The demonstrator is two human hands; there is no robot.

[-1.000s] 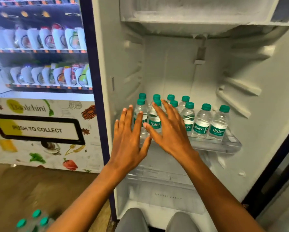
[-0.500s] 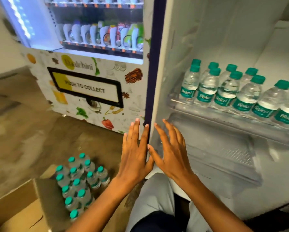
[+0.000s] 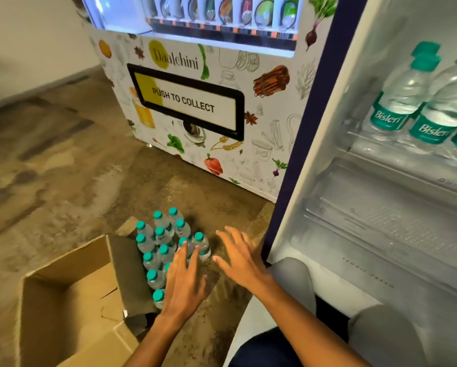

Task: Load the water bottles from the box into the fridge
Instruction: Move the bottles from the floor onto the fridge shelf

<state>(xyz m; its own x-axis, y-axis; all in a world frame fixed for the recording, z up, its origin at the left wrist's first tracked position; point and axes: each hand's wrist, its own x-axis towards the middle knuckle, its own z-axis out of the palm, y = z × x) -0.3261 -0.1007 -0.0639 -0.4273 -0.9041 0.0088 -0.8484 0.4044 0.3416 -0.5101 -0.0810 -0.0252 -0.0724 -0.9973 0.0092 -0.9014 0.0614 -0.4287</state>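
My left hand (image 3: 184,283) and right hand (image 3: 242,256) hover with fingers spread, holding nothing, above the water bottles (image 3: 163,250) standing packed on the floor beside the cardboard box (image 3: 71,308); brushing the close caps could topple several; I count eleven caps there, though my hand may hide more; three bottles show on the fridge shelf (image 3: 397,152).

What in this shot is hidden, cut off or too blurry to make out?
Head view only:
- Green-capped clear water bottles on the floor: the left hand covers some, so no full count.
- Bottles on the clear fridge shelf: the row is cut by the right edge.
- Brown cardboard box: cut by the bottom edge.
- Right hand: fingertips motion-blurred.
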